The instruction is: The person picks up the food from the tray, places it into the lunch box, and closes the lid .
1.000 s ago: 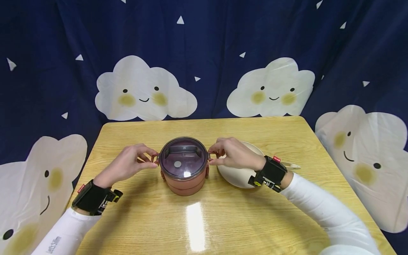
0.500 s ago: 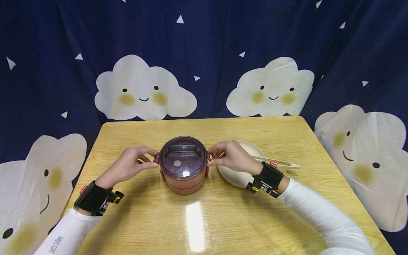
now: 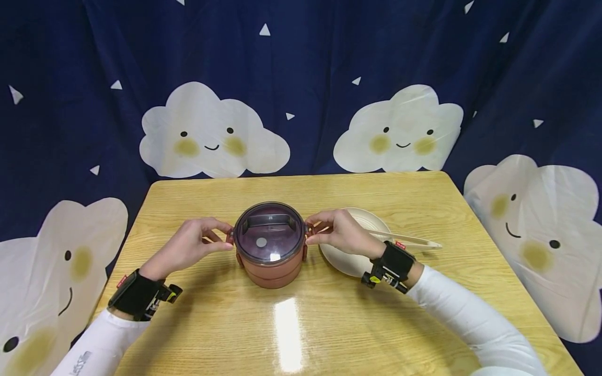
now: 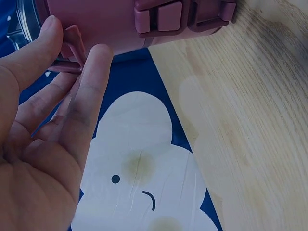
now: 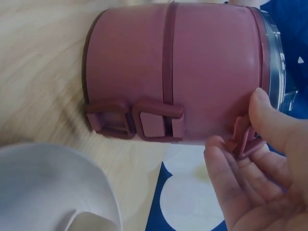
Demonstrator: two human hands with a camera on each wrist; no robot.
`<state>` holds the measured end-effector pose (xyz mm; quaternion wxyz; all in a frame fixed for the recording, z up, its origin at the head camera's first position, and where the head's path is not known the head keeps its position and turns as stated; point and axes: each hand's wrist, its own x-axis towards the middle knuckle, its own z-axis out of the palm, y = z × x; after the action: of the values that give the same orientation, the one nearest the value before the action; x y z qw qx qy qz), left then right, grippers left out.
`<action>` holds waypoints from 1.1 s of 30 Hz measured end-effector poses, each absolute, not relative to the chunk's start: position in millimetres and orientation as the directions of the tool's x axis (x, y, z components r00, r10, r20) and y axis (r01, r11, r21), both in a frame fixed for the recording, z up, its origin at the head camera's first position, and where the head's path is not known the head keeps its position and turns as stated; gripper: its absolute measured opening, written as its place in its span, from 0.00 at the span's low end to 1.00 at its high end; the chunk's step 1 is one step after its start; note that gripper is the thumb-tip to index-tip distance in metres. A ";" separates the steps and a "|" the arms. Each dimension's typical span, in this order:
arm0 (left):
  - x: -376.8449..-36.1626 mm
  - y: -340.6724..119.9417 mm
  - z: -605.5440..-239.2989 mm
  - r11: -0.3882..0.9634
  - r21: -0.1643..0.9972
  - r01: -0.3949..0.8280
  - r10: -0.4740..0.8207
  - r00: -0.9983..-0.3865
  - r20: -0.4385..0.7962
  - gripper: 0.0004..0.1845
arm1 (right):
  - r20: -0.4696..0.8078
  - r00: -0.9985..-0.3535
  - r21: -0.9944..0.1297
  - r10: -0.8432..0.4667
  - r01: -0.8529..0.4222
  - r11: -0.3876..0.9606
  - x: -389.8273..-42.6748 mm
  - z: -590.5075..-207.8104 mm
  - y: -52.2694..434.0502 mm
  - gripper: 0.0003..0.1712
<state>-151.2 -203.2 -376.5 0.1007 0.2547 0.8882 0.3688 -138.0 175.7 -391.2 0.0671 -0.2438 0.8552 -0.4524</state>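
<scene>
A dark blue curtain printed with smiling clouds hangs behind a pale wooden tabletop, where a round pink stacked lunch box stands near the middle under a smoky clear lid. The left hand pinches the small latch at the lid's left rim between thumb and fingers, and the right hand pinches its twin on the opposite rim. Neither grip wraps the box itself; the fingertips work only the clasps. Done well, this step probably calls for both latches to be worked evenly, so the box keeps upright and does not slide toward the cream plate just beside it on the right. A pair of pale tongs rests across that plate's far edge. Lower clasps on the box's side appear fastened. Ceiling light glares off the glossy wood in front of the box.
</scene>
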 end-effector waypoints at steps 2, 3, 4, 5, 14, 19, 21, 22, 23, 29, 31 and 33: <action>-151.0 -203.6 -376.7 0.599 0.707 0.377 0.525 -0.851 0.009 0.17 | 0.092 -0.866 -0.815 -0.492 -0.349 0.463 -139.4 -392.1 175.5 0.17; -150.9 -203.7 -376.8 0.599 0.706 0.378 0.524 -0.851 0.011 0.17 | 0.086 -0.863 -0.817 -0.497 -0.347 0.460 -140.1 -392.3 175.6 0.17; -150.7 -203.7 -377.0 0.598 0.706 0.380 0.525 -0.851 0.014 0.17 | 0.081 -0.862 -0.818 -0.500 -0.344 0.461 -140.6 -392.6 175.8 0.17; -150.6 -203.6 -377.3 0.598 0.706 0.380 0.523 -0.852 0.017 0.17 | 0.076 -0.862 -0.819 -0.501 -0.341 0.461 -141.2 -392.9 176.1 0.17; -148.3 -201.5 -381.1 0.605 0.701 0.377 0.502 -0.864 0.031 0.16 | 0.052 -0.867 -0.843 -0.496 -0.304 0.443 -147.0 -394.3 177.4 0.17; -147.7 -201.4 -383.1 0.601 0.710 0.368 0.497 -0.867 0.029 0.17 | 0.067 -0.880 -0.865 -0.470 -0.286 0.412 -146.8 -396.3 176.4 0.19; -147.4 -201.4 -383.4 0.600 0.711 0.368 0.496 -0.868 0.030 0.17 | 0.071 -0.887 -0.872 -0.456 -0.277 0.403 -146.1 -397.6 175.6 0.20; -147.2 -201.5 -383.6 0.601 0.710 0.367 0.495 -0.869 0.030 0.17 | 0.074 -0.890 -0.875 -0.450 -0.275 0.398 -145.6 -398.4 175.1 0.20; -147.0 -201.6 -383.8 0.600 0.712 0.365 0.493 -0.870 0.030 0.16 | 0.077 -0.892 -0.878 -0.445 -0.272 0.395 -145.1 -399.3 174.6 0.20; -145.1 -202.4 -386.8 0.592 0.725 0.353 0.475 -0.879 0.039 0.16 | 0.076 -0.913 -0.880 -0.401 -0.251 0.404 -140.3 -403.1 170.9 0.23; -144.7 -201.6 -387.6 0.588 0.725 0.358 0.473 -0.879 0.050 0.16 | 0.085 -0.918 -0.875 -0.387 -0.254 0.412 -138.1 -404.3 170.4 0.25; -144.2 -200.8 -387.7 0.588 0.723 0.364 0.473 -0.879 0.058 0.16 | 0.094 -0.920 -0.872 -0.381 -0.261 0.415 -136.3 -405.1 170.2 0.25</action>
<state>-144.2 -200.8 -387.7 0.0700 0.2355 0.8882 0.3882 -136.3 170.2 -405.1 0.0593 -0.1915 0.8390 -0.5059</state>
